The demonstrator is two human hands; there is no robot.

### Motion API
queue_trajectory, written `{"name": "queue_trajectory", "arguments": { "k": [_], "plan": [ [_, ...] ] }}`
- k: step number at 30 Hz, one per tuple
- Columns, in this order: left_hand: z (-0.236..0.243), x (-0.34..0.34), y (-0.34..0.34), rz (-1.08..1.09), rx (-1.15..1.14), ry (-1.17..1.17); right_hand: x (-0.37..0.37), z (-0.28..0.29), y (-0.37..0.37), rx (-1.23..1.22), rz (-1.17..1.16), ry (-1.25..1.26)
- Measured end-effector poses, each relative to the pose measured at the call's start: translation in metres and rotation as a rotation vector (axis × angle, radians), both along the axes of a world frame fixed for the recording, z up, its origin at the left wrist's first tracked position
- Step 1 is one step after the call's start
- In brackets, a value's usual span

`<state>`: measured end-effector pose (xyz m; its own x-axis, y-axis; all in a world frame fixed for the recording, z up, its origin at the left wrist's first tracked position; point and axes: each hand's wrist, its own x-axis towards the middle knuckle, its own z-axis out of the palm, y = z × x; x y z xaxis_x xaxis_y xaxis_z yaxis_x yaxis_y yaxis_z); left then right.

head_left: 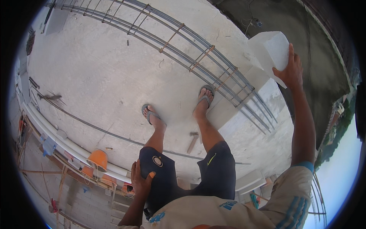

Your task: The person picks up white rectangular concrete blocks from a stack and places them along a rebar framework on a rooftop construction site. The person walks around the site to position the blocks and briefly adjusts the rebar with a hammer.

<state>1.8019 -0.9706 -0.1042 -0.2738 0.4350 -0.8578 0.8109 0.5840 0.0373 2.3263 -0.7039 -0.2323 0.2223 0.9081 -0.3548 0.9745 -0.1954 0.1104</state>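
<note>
My right hand (292, 71) reaches out to the far right and grips a white, light-coloured building block (270, 49). Its thumb presses one face and the fingers wrap over the edge; the block sits tilted beside a grey wall surface, and I cannot tell whether anything carries it from below. My left hand (141, 182) lies on my left thigh with its fingers stretched out and nothing in it. A long rebar cage (179, 44) with rusty ties runs across the floor in front of my sandalled feet.
A hammer-like tool (193, 142) lies on the concrete floor (87, 76) near my right leg. One thin steel bar (99, 128) stretches behind my feet. Orange tubs (98, 159) and white pipes (68, 144) line the left edge. Another pale block (249, 181) stands at lower right.
</note>
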Motion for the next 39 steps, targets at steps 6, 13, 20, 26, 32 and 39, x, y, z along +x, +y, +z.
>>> {"name": "queue_trajectory", "arguments": {
  "k": [6,13,20,26,32,39],
  "plan": [
    [0.008,-0.006,-0.016,-0.207,0.02,0.076,-0.059,0.123,-0.059,-0.011,0.059,0.092],
    [0.01,-0.031,-0.033,-0.154,-0.065,0.0,-0.178,0.147,-0.127,-0.156,0.03,0.334],
    [0.009,-0.062,-0.058,-0.104,-0.111,-0.036,-0.29,0.048,-0.158,-0.25,0.049,0.327],
    [0.003,-0.077,-0.068,-0.056,-0.096,-0.056,-0.348,-0.037,-0.14,-0.284,-0.005,0.221],
    [0.002,-0.084,-0.072,-0.05,-0.022,-0.061,-0.356,-0.087,-0.127,-0.221,-0.037,0.159],
    [-0.003,-0.087,-0.077,0.0,-0.047,-0.081,-0.345,-0.108,-0.131,-0.207,-0.015,0.164]
  ]
}}
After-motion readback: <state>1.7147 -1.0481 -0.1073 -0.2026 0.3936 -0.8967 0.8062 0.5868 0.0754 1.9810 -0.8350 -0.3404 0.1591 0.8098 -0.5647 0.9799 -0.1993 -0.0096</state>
